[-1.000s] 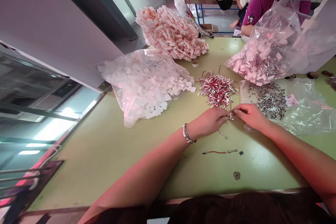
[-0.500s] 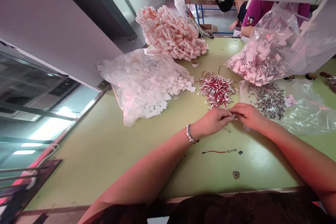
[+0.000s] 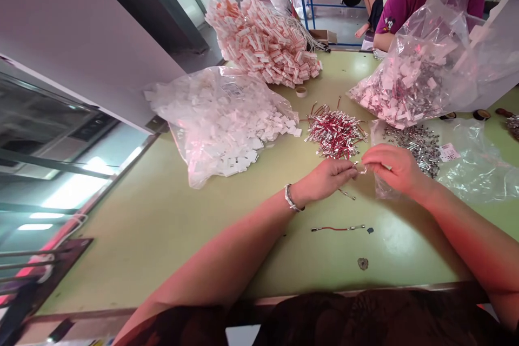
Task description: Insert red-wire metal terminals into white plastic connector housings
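My left hand (image 3: 327, 179) is closed in a pinch on a short lead wire, whose shiny metal terminal pokes out past the fingertips. A metal-tipped end (image 3: 347, 194) shows just below that hand; I cannot tell whether it belongs to the same wire. Close beside it, my right hand (image 3: 395, 168) has its thumb and fingers pinched at a small shiny piece, too small to name. Beyond the hands is a heap of red lead wires (image 3: 334, 132) with metal terminals. One red wire (image 3: 335, 228) with a small cylinder at its right end lies nearer me.
Small metal-ended cylinders (image 3: 421, 146) lie on a flat plastic bag (image 3: 470, 184) at right. A bag of white plastic pieces (image 3: 227, 124) is at left, pink-white parts (image 3: 267, 43) behind it. Another filled bag (image 3: 413, 75) stands back right. A person in a purple sleeve (image 3: 399, 13) sits beyond.
My right hand has lifted and drawn slightly apart from the left, opening a small gap between the fingertips. The view has shifted a little; the piles look the same.
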The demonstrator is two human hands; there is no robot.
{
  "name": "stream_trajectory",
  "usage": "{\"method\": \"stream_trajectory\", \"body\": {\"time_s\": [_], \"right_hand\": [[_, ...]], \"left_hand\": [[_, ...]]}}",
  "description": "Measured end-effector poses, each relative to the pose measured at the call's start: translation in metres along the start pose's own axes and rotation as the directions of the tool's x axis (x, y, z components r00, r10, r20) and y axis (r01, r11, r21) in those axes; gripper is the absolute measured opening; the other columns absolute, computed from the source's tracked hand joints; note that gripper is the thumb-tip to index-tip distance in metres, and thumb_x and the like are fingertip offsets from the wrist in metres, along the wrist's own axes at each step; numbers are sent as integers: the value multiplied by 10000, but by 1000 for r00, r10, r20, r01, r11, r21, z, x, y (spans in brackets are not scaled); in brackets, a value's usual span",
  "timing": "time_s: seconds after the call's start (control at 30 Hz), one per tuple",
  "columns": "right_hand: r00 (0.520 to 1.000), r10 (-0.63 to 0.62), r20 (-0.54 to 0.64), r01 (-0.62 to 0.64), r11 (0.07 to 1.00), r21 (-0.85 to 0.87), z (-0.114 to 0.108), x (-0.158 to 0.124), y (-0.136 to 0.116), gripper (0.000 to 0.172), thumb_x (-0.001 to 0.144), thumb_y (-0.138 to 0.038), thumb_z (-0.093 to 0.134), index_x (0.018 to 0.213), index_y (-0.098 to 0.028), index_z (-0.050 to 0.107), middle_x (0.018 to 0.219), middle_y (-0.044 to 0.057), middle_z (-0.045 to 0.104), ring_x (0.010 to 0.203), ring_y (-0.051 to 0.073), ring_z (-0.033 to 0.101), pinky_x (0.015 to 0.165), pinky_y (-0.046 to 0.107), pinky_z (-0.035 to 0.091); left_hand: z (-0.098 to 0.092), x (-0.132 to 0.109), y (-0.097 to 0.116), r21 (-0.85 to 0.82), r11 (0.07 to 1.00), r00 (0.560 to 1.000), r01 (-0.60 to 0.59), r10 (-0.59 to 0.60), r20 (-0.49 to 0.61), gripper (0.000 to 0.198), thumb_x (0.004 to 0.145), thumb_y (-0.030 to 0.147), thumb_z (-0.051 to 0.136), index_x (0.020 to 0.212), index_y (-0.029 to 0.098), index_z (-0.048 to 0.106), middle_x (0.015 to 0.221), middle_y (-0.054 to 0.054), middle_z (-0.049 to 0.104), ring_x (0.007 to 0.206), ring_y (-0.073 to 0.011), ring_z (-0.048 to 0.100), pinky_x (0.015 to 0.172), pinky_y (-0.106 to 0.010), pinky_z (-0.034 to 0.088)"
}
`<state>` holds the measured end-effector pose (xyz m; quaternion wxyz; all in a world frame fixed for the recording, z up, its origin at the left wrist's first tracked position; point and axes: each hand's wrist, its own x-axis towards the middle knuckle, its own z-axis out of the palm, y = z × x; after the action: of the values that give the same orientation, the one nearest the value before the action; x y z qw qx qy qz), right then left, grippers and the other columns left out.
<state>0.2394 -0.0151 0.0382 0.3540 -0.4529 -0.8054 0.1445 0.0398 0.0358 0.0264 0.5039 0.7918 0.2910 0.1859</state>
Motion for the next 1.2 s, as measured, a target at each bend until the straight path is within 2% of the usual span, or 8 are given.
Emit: {"method": "stream_trajectory", "body": {"time_s": [0.1, 0.23, 0.37, 0.53, 0.7, 0.83, 1.0, 1.2], "right_hand": [[990, -126, 57, 134, 976, -169, -8, -6, -10, 233, 907, -233, 477, 930, -301, 699, 923, 37, 675, 852, 180, 594, 767, 347, 477], [918, -380, 114, 390, 811, -436, 4, -17, -11, 245, 895, -172, 498, 951, -306, 695, 746, 4, 643, 656, 134, 519, 550, 285, 426], [726, -686, 39, 574, 575, -583, 24, -17, -5, 158, 804, -86, 625, 881, -213, 679, 675, -17, 586, 630, 122, 456, 481, 275, 377], [707, -704, 65, 594, 542, -594, 34, -15, -3, 119, 782, -85, 653, 867, -166, 673, 666, -11, 581, 656, 126, 475, 488, 274, 383], [823, -567, 45, 485, 658, -576, 18, -19, 3, 194, 867, -129, 541, 971, -237, 663, 744, -7, 630, 619, 118, 476, 537, 272, 391], [960, -187, -209, 41, 830, -556, -13, -15, 32, 204, 881, -169, 496, 937, -203, 689, 743, 41, 640, 691, 160, 544, 622, 298, 414], [900, 392, -190, -436, 797, -419, -36, -6, 68, 181, 845, -253, 539, 858, -204, 713, 844, 37, 666, 687, 167, 577, 618, 291, 413], [872, 490, 24, -326, 616, -717, -14, -8, 65, 197, 854, -252, 542, 840, -166, 718, 884, 110, 641, 873, 249, 566, 665, 327, 393]], "left_hand": [[-1, 1, 0, -305, 942, 983, 138, -169, -78, 298, 901, 405, 457, 786, 151, 561, 571, 54, 372, 485, -67, 295, 470, -206, 275], [2, 0, 0, -657, 709, 958, 256, -275, 77, 346, 813, 464, 610, 877, 124, 595, 547, 79, 271, 462, -53, 202, 439, -208, 143], [9, -1, -1, -717, 635, 948, 286, -297, 115, 367, 717, 463, 725, 769, 120, 606, 508, 89, 270, 454, -39, 198, 439, -208, 124], [16, -1, 0, -708, 630, 938, 320, -316, 142, 383, 607, 424, 810, 663, 114, 594, 526, 57, 426, 458, -32, 307, 439, -200, 189], [13, -2, 2, -657, 718, 943, 230, -331, -31, 348, 639, 427, 780, 642, 124, 609, 533, 54, 478, 470, -37, 330, 455, -203, 257], [8, -3, 0, -566, 785, 944, 252, -327, -34, 300, 705, 412, 720, 737, 119, 661, 641, 2, 599, 455, -35, 322, 423, -203, 246], [7, 0, -6, -550, 799, 918, 244, -373, -136, 265, 745, 388, 685, 728, 130, 623, 605, 23, 547, 424, -26, 268, 405, -202, 184], [6, 3, -9, -518, 830, 918, 206, -347, -191, 398, 782, 508, 619, 663, 129, 596, 577, 21, 514, 429, -34, 259, 407, -212, 196]]}}
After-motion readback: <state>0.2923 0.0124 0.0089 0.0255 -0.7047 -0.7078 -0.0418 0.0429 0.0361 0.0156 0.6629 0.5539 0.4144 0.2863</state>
